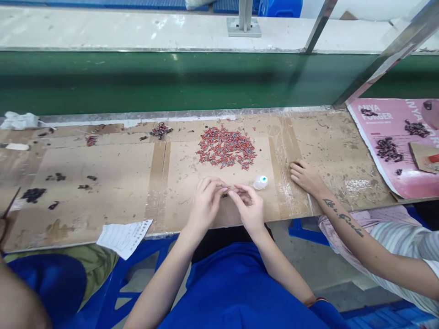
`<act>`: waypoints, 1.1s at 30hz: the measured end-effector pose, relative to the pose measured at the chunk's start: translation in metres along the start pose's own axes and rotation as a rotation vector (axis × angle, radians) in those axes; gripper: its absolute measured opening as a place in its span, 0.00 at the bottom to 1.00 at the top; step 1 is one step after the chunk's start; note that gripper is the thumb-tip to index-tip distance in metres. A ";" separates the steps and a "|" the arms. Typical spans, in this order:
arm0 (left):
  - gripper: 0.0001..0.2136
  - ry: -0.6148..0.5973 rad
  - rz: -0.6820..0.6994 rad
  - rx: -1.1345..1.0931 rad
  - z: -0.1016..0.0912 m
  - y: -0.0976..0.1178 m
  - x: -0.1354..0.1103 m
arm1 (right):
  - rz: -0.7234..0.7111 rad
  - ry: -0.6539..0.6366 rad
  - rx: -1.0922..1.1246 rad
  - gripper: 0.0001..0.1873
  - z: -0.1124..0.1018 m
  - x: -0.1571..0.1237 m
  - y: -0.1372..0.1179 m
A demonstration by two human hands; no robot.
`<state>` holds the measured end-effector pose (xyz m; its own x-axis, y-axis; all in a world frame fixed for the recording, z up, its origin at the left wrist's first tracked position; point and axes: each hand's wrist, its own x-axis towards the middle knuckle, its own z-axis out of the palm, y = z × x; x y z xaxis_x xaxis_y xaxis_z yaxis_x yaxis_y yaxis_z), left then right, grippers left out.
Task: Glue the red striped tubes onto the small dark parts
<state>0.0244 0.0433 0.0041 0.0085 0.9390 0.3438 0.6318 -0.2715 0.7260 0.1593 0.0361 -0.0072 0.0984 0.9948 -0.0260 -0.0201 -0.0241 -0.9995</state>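
Observation:
My left hand (206, 201) and my right hand (249, 205) meet over the cardboard-covered bench (120, 183), fingertips pinched together on a tiny dark part (226, 193) between them. Just beyond them lies a pile of small red and grey parts (226, 148). A small white bottle with a teal cap (260, 182) lies on its side right of my right hand.
A co-worker's hand (305, 177) with a tattooed forearm rests on the bench at the right. A pink printed sheet (394, 141) holds dark parts. More dark bits (33, 194) and a paper slip (124, 236) lie at the left. A green conveyor (171, 80) runs behind.

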 end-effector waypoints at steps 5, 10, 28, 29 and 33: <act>0.05 -0.048 0.000 0.018 0.000 -0.003 -0.012 | 0.099 -0.052 0.044 0.10 -0.001 0.007 0.005; 0.06 -0.099 -0.080 0.130 0.008 -0.022 -0.022 | 0.100 -0.035 -0.106 0.10 -0.006 0.003 0.011; 0.06 -0.070 -0.378 -0.243 0.003 0.003 -0.021 | 0.147 -0.110 0.103 0.10 -0.005 -0.001 0.006; 0.07 -0.077 -0.398 -0.278 0.002 0.004 -0.020 | 0.143 -0.115 0.124 0.10 -0.006 0.000 0.005; 0.09 -0.092 -0.439 -0.376 0.000 0.009 -0.018 | 0.148 -0.113 0.171 0.10 -0.010 0.004 0.000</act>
<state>0.0298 0.0234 0.0047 -0.1138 0.9904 -0.0782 0.2734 0.1068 0.9559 0.1695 0.0388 -0.0072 -0.0301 0.9867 -0.1596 -0.1954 -0.1624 -0.9672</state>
